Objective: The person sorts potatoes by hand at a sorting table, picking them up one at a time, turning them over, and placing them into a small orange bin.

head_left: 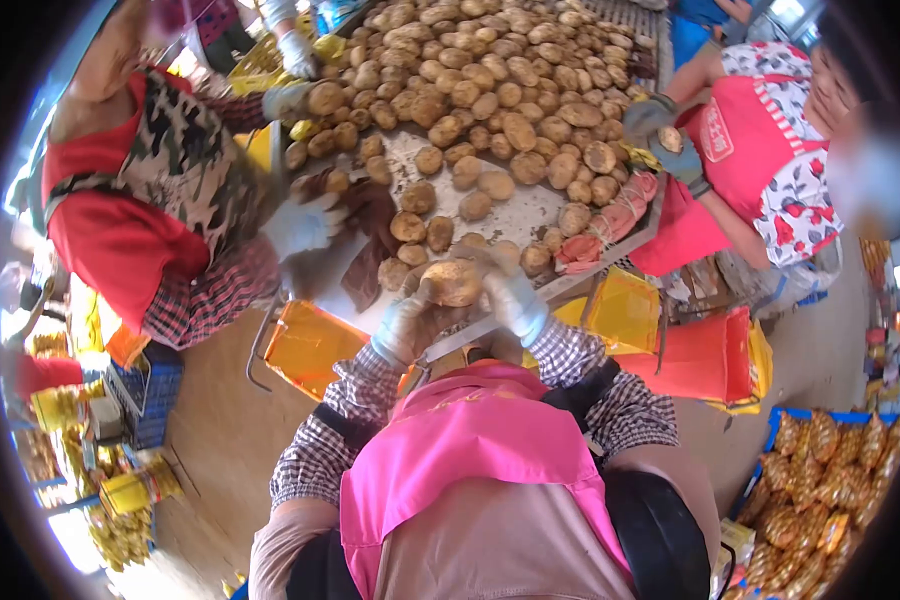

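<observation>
The pale, soiled surface point(540, 204) carries a dense potato heap point(500, 75) at its far side; scattered potatoes point(408, 227) lie nearer; a dark brown cloth point(372, 225) rests at left; something pinkish and crumpled point(610, 222), perhaps a bag, lies along the right edge.

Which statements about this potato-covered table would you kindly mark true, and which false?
1. A potato is held between the wearer's left hand and right hand. True.
2. The wearer's hands are bare. False: they are in light-coloured gloves.
3. The wearer's apron is green. False: it is pink.
4. The co-worker in a red apron on the picture's right has a smaller potato at their gloved hands. True.
5. Most potatoes lie on the near side of the table. False: the main heap is towards the far side.
</observation>
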`<control>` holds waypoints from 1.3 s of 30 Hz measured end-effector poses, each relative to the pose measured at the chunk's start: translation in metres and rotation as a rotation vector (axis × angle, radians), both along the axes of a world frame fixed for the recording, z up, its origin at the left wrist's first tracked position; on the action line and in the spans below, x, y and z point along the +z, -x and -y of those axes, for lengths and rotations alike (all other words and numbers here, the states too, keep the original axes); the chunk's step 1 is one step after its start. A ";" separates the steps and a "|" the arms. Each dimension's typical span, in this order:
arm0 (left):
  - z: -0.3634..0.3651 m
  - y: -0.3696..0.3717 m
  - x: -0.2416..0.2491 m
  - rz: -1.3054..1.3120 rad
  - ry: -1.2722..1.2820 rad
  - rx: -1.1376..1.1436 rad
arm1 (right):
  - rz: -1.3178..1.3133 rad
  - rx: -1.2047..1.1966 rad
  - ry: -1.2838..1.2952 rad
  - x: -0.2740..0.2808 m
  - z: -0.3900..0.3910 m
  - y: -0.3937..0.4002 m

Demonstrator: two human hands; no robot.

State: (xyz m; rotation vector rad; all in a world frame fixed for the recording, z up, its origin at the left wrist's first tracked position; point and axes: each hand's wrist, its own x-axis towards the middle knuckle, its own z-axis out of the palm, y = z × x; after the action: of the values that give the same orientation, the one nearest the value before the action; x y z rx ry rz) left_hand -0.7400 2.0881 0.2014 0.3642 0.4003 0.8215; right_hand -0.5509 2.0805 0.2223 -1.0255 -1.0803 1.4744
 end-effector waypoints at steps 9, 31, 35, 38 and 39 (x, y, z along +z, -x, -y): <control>-0.011 -0.053 0.000 -0.061 -0.029 -0.141 | 0.662 -0.106 -0.387 -0.015 0.012 -0.054; -0.029 -0.027 0.004 -0.433 -0.084 -0.155 | 0.035 -0.161 0.254 -0.045 -0.044 -0.048; 0.011 0.077 -0.048 -0.473 0.078 0.086 | 1.074 0.041 0.020 -0.043 -0.050 -0.072; 0.047 0.140 -0.075 -1.048 0.294 0.283 | 1.474 0.332 -0.146 -0.024 -0.031 -0.058; 0.056 0.157 -0.093 -1.045 0.301 0.287 | 1.545 0.282 -0.215 -0.042 -0.021 -0.051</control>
State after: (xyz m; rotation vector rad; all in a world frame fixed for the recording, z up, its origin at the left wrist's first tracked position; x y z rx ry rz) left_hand -0.8974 2.0321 0.1082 0.4402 1.5613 0.7802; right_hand -0.5002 2.1014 0.1801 -1.9301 -2.4205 0.4816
